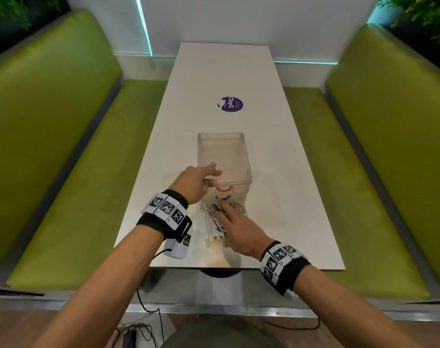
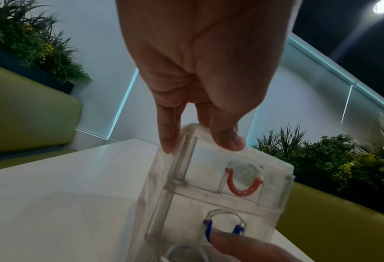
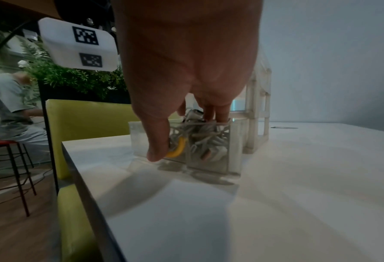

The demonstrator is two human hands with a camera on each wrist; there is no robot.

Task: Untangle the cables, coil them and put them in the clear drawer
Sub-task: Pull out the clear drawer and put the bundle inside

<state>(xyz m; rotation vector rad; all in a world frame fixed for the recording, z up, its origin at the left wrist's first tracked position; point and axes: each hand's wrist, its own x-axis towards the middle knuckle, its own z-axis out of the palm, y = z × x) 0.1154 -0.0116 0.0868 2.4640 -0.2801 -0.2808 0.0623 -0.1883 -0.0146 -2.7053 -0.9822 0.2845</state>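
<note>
While I watch from afar, I note:
Cables (image 1: 217,217): white, bunched, inside pulled-out clear drawer (image 1: 210,238) on tabletop (image 1: 289,197).
Right hand (image 1: 236,228): flat fingers pressing cables.
Left hand (image 1: 197,182): relaxed fingers resting on drawer unit (image 1: 224,151).

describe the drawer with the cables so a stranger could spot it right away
On the white table stands a clear plastic drawer unit. The pulled-out drawer is its lowest, sticking toward the near edge, under the right hand. Unlike the drawers with red and blue handles above, it holds white cables and has a yellow handle.
</note>
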